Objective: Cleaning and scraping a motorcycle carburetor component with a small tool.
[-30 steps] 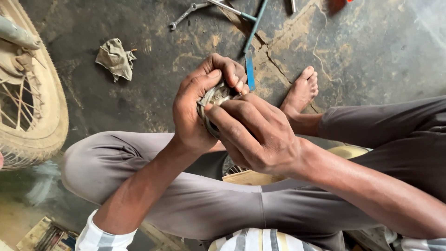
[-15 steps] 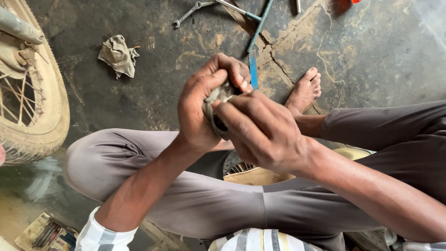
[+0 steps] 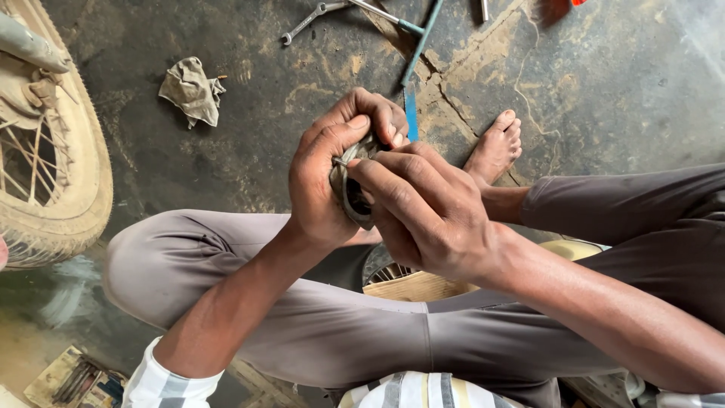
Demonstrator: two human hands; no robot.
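Against the two earlier pictures little has changed: both hands grip the same small metal part (image 3: pixel 349 187) as before, in front of the person's chest and above the crossed legs. The right hand's (image 3: pixel 434 215) fingers have shifted only slightly over the part, and the left thumb lies along its upper edge now as it did then. The view itself sits a little differently, so the foot (image 3: pixel 495 147) and the rag (image 3: pixel 190 91) fall lower in the picture. Judging from that, the hands are in the middle of slow, close work on the part, with no regrip and no tool picked up.

The left hand (image 3: pixel 328 177) is curled tight around the part from the left and behind. The right hand closes on it from the right, forefinger laid across its face. Both are holding it, neither is wide.

The part looks like a grey, dirty ring or disc with a dark hollow. It stands on edge, its open face turned toward the right hand and slightly toward the camera. Its visible long axis runs roughly up and down, tilted a little. Most of it is hidden by fingers, so its full shape cannot be told.

On the floor (image 3: pixel 604 91) lie a spanner (image 3: pixel 306 19) and a blue bar (image 3: pixel 411 113), well apart from the hands. A spoked wheel (image 3: pixel 45 174) stands at the left.
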